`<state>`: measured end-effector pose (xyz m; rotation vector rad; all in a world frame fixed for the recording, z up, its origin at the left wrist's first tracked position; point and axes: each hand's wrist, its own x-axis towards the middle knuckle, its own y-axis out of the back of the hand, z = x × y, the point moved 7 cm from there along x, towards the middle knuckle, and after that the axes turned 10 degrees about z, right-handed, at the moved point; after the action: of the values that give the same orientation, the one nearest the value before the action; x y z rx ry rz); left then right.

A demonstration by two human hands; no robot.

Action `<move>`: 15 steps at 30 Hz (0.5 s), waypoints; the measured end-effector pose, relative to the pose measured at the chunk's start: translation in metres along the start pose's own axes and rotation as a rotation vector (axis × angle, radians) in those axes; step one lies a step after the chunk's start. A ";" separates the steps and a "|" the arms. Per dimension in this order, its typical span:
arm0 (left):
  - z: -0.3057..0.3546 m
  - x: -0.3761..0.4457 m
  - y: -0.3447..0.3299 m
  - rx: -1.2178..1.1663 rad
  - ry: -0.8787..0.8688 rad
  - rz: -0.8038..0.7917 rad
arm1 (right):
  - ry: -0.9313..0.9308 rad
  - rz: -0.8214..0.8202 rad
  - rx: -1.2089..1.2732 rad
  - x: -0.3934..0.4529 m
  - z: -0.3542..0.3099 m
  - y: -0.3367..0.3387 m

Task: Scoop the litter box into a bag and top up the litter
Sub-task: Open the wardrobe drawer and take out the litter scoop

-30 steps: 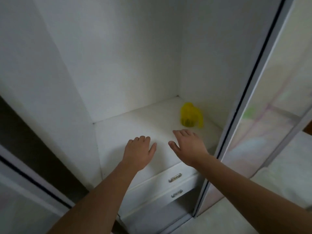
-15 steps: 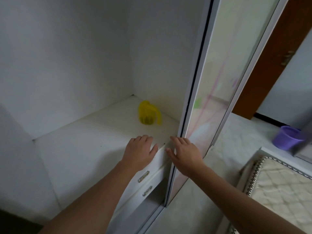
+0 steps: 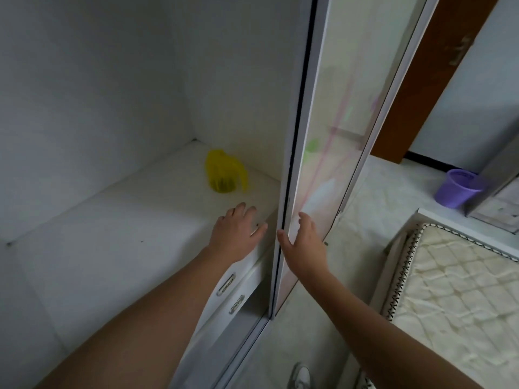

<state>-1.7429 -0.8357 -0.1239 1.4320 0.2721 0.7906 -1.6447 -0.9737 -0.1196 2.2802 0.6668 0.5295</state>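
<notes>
Litter scoop (image 3: pixel 223 172), yellow, sits at back-right of wardrobe shelf (image 3: pixel 112 242); our L hand (image 3: pixel 238 234) reaches toward it, fingers loose, empty; R hand (image 3: pixel 304 240) lies flat on sliding door (image 3: pixel 331 164); we'd reach in w/ L, grab handle firmly.

No readable text, labels or numbers.

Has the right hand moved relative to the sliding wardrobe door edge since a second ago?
Yes. The right hand went from the white shelf, left of the sliding wardrobe door edge, to the door's front face, thumb at the edge, while the camera also swung right.
</notes>
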 end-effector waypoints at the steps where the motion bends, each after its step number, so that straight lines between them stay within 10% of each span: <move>1: 0.001 0.005 -0.007 -0.001 -0.011 -0.018 | -0.016 0.009 0.019 0.004 0.002 -0.004; 15: -0.021 0.032 -0.075 0.010 0.010 -0.061 | -0.186 0.028 0.283 0.029 0.041 -0.051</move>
<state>-1.7088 -0.7953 -0.1892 1.4225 0.3261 0.7473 -1.6162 -0.9450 -0.1786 2.5674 0.6505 0.2425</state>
